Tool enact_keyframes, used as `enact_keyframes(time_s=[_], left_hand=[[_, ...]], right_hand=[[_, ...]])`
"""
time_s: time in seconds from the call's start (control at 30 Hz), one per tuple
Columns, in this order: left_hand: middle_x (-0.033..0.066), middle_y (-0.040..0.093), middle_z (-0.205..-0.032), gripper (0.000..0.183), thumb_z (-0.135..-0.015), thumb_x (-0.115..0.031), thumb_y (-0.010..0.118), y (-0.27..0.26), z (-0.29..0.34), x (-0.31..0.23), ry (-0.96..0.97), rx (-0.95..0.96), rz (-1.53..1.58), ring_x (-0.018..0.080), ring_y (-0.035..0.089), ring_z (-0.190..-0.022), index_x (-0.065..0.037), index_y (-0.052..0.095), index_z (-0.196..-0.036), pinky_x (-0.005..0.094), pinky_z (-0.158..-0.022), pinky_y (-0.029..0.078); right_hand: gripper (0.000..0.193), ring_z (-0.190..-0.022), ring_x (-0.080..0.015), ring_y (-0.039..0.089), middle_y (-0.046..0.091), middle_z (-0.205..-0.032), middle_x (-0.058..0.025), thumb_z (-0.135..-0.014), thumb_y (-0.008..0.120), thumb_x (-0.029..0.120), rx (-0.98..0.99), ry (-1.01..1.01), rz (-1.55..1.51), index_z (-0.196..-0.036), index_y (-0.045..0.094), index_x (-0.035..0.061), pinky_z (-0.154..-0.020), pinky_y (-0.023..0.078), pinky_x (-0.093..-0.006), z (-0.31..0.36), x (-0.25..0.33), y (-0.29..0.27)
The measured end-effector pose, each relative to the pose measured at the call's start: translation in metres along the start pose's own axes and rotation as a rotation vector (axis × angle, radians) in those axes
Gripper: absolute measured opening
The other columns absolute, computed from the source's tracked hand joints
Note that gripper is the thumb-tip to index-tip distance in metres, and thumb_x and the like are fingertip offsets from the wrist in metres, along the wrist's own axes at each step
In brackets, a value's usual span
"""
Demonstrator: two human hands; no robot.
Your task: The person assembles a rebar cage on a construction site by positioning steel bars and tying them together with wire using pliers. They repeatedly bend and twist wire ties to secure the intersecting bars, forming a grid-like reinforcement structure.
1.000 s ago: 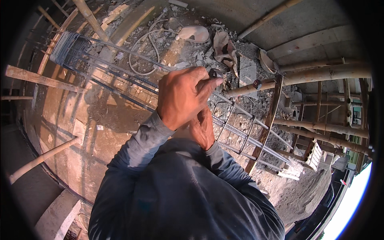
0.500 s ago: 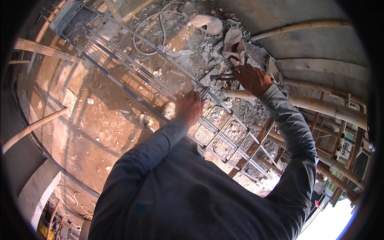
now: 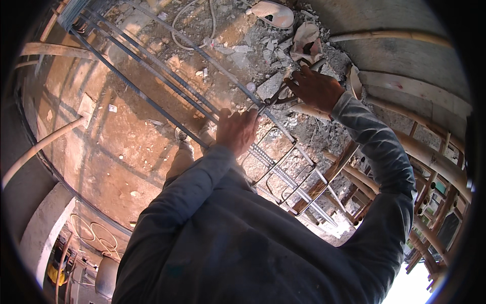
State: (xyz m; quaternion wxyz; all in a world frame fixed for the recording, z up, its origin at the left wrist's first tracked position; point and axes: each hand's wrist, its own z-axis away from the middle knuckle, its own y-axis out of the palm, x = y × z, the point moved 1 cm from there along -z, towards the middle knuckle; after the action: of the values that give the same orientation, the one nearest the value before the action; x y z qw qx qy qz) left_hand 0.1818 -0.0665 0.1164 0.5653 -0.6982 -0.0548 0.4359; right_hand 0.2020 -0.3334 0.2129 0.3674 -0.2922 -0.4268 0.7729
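Note:
Long ribbed steel bars (image 3: pixel 157 65) run diagonally from the upper left toward the lower right. Square wire stirrups (image 3: pixel 276 164) surround them on the lower-right stretch. My left hand (image 3: pixel 237 130) is closed over the bars near the middle; its fingertips are at a stirrup's corner, partly hidden. My right hand (image 3: pixel 316 88) holds dark metal pincers (image 3: pixel 277 96), its fingers around the handles, which stand apart. The pincers' jaws meet the upper bar just beyond my left fingertips. Whether they bite on a tie wire is too small to tell.
A stack of stirrups (image 3: pixel 75 14) hangs around the bars at the far left. Broken rubble (image 3: pixel 273 53), a pale hose loop (image 3: pixel 174 30) and torn pale containers (image 3: pixel 273 14) lie beyond. Bamboo poles (image 3: pixel 435 152) crowd the right; a wooden support (image 3: pixel 331 175) crosses under the cage.
My right hand has brought the pincers' jaws down onto the bar beside my left hand, and the handles have spread. My left hand stays at the bars. The whole view has shifted slightly.

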Motion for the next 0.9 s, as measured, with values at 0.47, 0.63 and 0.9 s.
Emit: enact_keyframes(time_s=[0.47, 0.63, 0.9], left_hand=[[0.0053, 0.072, -0.072, 0.015, -0.102, -0.028, 0.063, 0.002, 0.0, 0.002, -0.026, -0.01, 0.083, 0.0229, 0.067, -0.065, -0.013, 0.065, -0.104, 0.0447, -0.091, 0.039], [0.0019, 0.065, -0.065, 0.018, -0.104, -0.031, 0.058, 0.003, -0.001, 0.004, 0.0, -0.096, 0.06, 0.0218, 0.062, -0.06, -0.014, 0.061, -0.099, 0.0407, -0.079, 0.036], [0.0043, 0.068, -0.064, 0.017, -0.101, -0.029, 0.064, 0.001, 0.003, 0.0, -0.036, 0.016, 0.066, 0.0229, 0.066, -0.06, -0.013, 0.064, -0.104, 0.0414, -0.084, 0.039]], right_hand=[[0.032, -0.109, -0.0258, 0.058, 0.065, -0.103, -0.0057, -0.086, 0.068, 0.024, 0.072, -0.146, 0.101, -0.111, 0.068, 0.005, -0.099, 0.051, -0.0396, -0.022, -0.013, -0.025], [0.011, -0.097, -0.0218, 0.065, 0.064, -0.092, -0.0026, -0.09, 0.064, 0.018, 0.016, -0.141, 0.08, -0.09, 0.069, 0.0076, -0.088, 0.055, -0.0364, -0.021, -0.015, -0.03], [0.025, -0.092, -0.0172, 0.063, 0.06, -0.096, 0.0012, -0.089, 0.066, 0.022, -0.083, -0.335, 0.059, -0.112, 0.066, 0.0115, -0.087, 0.052, -0.034, -0.025, -0.028, -0.034]])
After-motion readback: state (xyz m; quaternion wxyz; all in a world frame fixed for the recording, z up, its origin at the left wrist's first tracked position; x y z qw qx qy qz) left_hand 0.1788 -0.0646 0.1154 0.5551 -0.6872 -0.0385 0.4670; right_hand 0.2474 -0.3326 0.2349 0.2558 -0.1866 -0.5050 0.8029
